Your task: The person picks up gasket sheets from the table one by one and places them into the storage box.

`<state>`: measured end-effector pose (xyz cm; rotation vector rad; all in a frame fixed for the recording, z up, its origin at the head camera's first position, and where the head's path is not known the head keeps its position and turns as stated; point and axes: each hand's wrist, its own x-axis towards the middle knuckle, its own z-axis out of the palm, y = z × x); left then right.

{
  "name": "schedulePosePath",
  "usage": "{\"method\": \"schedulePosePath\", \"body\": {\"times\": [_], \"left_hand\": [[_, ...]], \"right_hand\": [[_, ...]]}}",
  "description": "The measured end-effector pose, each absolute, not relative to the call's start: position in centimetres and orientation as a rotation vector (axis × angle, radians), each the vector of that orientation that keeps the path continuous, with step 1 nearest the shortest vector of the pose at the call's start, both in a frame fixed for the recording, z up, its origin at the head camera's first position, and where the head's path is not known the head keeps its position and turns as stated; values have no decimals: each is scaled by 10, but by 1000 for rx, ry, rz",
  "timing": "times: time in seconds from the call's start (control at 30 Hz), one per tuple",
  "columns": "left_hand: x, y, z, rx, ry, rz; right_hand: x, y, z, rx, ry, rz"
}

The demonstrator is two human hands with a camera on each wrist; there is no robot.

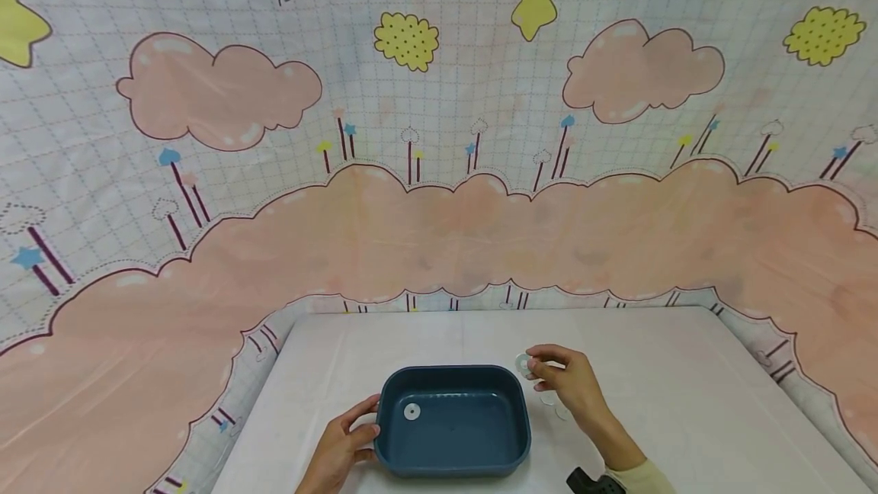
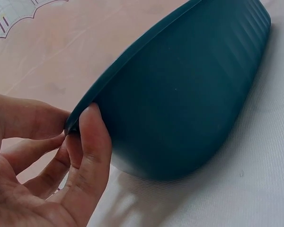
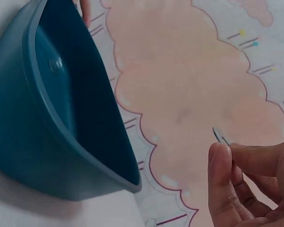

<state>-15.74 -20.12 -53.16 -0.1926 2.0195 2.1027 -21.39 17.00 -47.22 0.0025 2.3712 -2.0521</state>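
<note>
A dark blue rectangular plastic basin (image 1: 453, 469) stands on the table in front of me. My left hand (image 1: 341, 441) pinches its left rim between thumb and fingers, and the grip shows closely in the left wrist view. Inside the basin, toward the left, lies a small white washer (image 1: 411, 412) with a hole in its centre. Just beyond the basin's back right corner, my right hand (image 1: 565, 380) pinches a thin, pale washer (image 1: 523, 364) between thumb and fingertips. The right wrist view shows this washer (image 3: 220, 136) nearly edge-on, raised beside the basin.
Several pale, see-through rings (image 1: 562, 412) lie on the white-covered table (image 1: 658, 372) right of the basin, partly beneath my right hand. A black device (image 1: 595, 482) sits at my right wrist. Behind the table hangs a cloud-patterned cloth (image 1: 439, 242).
</note>
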Motion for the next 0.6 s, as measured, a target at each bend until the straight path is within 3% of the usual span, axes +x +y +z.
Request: {"method": "schedulePosePath", "body": {"times": [0.6], "left_hand": [[-157,-201,-530,-200,2039,2089]], "right_hand": [[-212,131,-469,-161,2182,-2091]]}}
